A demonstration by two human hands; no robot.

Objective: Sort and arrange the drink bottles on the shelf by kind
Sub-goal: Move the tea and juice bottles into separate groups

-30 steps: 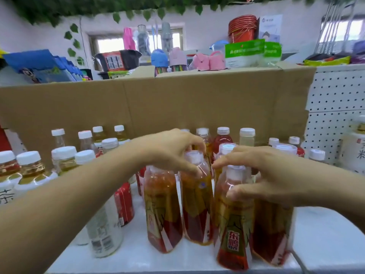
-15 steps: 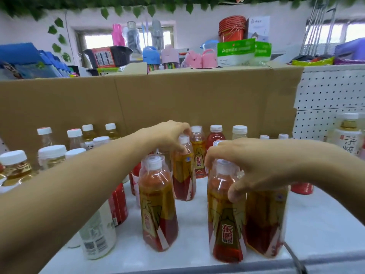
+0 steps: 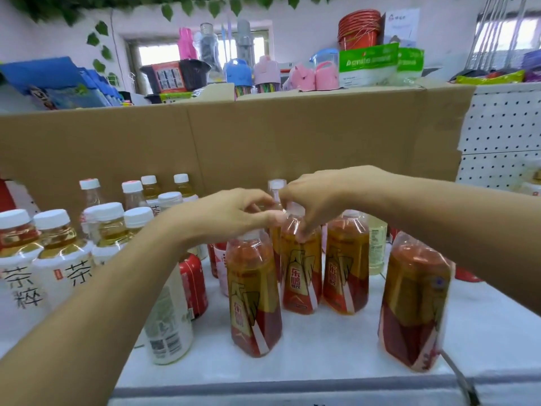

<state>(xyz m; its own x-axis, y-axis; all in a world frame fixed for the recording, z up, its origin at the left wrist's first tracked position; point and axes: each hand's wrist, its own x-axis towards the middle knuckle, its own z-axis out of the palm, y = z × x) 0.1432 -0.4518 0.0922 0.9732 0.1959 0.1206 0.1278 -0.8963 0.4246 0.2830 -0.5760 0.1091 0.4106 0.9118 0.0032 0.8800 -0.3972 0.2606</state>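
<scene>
Two bare forearms come in from the lower corners — no sleeves, no watch, no bracelet on either. The left hand (image 3: pixel 231 216) and right hand (image 3: pixel 314 200) are ungloved and ringless — fingers slim, nails short and plain.

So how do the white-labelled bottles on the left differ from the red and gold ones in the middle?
The white-labelled bottles hold pale yellow drink; the red and gold bottles hold reddish-orange drink. The white-labelled ones carry wide, flat caps and black characters on white; the red and gold ones have narrower necks and wing-patterned wraps. Both kinds stand upright on the shelf with white caps.
</scene>
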